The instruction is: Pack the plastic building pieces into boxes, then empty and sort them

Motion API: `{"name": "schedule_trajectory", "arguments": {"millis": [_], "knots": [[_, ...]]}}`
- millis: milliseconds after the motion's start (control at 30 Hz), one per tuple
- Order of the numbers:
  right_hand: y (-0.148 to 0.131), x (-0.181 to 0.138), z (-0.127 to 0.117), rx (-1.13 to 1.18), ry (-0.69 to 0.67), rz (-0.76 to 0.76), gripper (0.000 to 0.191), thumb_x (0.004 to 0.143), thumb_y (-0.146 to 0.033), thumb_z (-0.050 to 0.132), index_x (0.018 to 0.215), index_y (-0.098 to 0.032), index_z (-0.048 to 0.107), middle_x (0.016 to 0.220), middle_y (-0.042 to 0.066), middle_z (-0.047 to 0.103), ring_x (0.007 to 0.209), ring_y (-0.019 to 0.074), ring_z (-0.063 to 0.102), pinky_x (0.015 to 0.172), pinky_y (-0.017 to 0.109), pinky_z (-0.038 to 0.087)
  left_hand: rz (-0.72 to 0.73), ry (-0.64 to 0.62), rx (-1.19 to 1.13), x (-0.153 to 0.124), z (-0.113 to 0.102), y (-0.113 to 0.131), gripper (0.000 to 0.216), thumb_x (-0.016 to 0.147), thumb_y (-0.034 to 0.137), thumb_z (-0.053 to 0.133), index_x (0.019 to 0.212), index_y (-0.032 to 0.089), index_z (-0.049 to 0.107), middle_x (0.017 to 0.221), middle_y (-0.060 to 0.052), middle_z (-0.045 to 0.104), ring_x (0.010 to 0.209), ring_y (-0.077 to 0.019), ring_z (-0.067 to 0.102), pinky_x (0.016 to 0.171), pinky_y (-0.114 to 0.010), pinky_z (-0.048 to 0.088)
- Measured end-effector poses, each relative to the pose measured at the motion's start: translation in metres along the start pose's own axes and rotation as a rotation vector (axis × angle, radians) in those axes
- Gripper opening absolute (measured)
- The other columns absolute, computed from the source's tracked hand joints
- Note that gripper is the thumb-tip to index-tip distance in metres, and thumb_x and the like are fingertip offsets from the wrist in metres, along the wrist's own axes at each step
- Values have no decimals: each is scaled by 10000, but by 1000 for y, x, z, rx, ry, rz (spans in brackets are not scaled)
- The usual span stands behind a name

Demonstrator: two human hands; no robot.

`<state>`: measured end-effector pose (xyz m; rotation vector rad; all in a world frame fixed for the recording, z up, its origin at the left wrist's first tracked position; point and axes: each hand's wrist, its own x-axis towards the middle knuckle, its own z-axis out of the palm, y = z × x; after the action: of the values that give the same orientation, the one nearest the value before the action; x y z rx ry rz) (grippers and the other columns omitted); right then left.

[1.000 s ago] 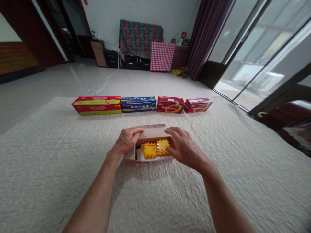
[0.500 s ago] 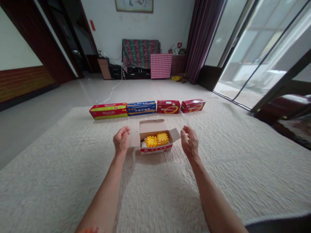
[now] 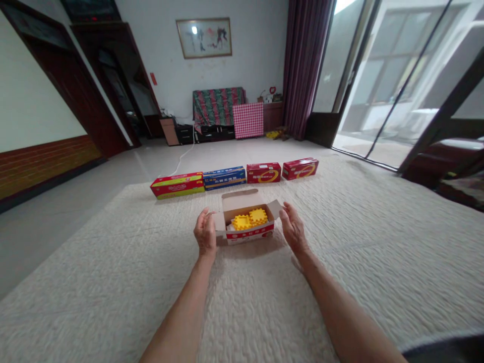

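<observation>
An open cardboard box (image 3: 249, 235) with a red and white front stands in front of me, its lid flap (image 3: 240, 200) raised at the back. Inside it are yellow toothed-edge plastic blocks (image 3: 258, 217) and something whitish, partly covered. My left hand (image 3: 205, 232) is closed at the box's left side flap (image 3: 220, 222), fingers curled at its outer edge. On the other side, my right hand (image 3: 293, 226) has its thumb and fingers at the right side flap (image 3: 275, 207). The fingertips behind both flaps are partly hidden.
Beyond the box, a red and yellow-green carton (image 3: 177, 185), a blue carton (image 3: 224, 178) and two red cartons (image 3: 263, 173) stand in a row on the cream quilted cover (image 3: 242, 302). A white cable (image 3: 185, 154) runs over the tiled floor behind.
Both hands have come in from beside the box to its side flaps. The view has tilted up, showing more of the wall. The cartons keep their row.
</observation>
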<state>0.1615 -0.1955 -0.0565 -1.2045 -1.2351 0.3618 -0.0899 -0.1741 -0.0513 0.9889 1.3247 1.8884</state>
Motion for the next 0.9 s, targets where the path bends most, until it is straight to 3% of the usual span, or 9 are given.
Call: {"name": "schedule_trajectory", "arguments": {"millis": [133, 267, 433, 533, 667, 800, 900], "knots": [[-9, -2, 12, 49, -67, 81, 503, 856, -513, 512, 1205, -155, 574, 950, 100, 707, 832, 236, 662, 758, 380, 531, -66, -15, -82, -8, 2, 2, 582, 686, 283, 659, 1244, 129, 596, 904, -63, 713, 716, -138, 642, 619, -220, 479], [-10, -3, 16, 59, -94, 102, 459, 842, -492, 544, 1152, -158, 596, 975, 105, 706, 844, 240, 658, 741, 373, 528, -69, -52, -137, -8, 5, -2, 619, 636, 221, 653, 1247, 149, 594, 826, -19, 686, 668, -118, 617, 592, -207, 455], [-17, -11, 20, 62, -190, 69, 457, 855, -465, 553, 1211, -177, 556, 956, 92, 702, 822, 225, 657, 717, 357, 538, -58, 40, -179, 2, -3, 4, 553, 599, 200, 652, 1149, 152, 650, 757, 11, 662, 601, -90, 572, 556, -190, 426], [-25, -19, 26, 64, -296, 8, 438, 879, -446, 535, 1237, -194, 537, 1013, 87, 683, 846, 213, 654, 723, 350, 542, -48, 73, -239, 8, -15, 14, 436, 666, 326, 662, 1057, 136, 683, 769, -19, 688, 542, -78, 547, 505, -188, 395], [-30, -25, 30, -7, -375, -137, 366, 904, -429, 514, 1209, -234, 571, 1129, 90, 622, 933, 215, 630, 743, 356, 539, -45, -14, -283, 11, -28, 25, 451, 782, 521, 564, 918, 115, 704, 749, -62, 709, 434, -65, 467, 421, -202, 321], [-26, -25, 30, -51, -381, -207, 338, 909, -417, 517, 1194, -248, 585, 1148, 93, 590, 932, 212, 620, 745, 374, 544, 34, -112, -88, 13, -33, 19, 253, 700, 354, 674, 827, 140, 725, 711, -31, 704, 493, -82, 502, 478, -209, 373], [-24, -26, 30, -66, -368, -238, 323, 913, -406, 519, 1188, -252, 588, 1140, 91, 585, 938, 212, 615, 756, 380, 546, 43, -211, -10, 14, -34, 11, 239, 671, 296, 689, 853, 148, 729, 660, -3, 661, 516, -95, 530, 508, -212, 405]]}}
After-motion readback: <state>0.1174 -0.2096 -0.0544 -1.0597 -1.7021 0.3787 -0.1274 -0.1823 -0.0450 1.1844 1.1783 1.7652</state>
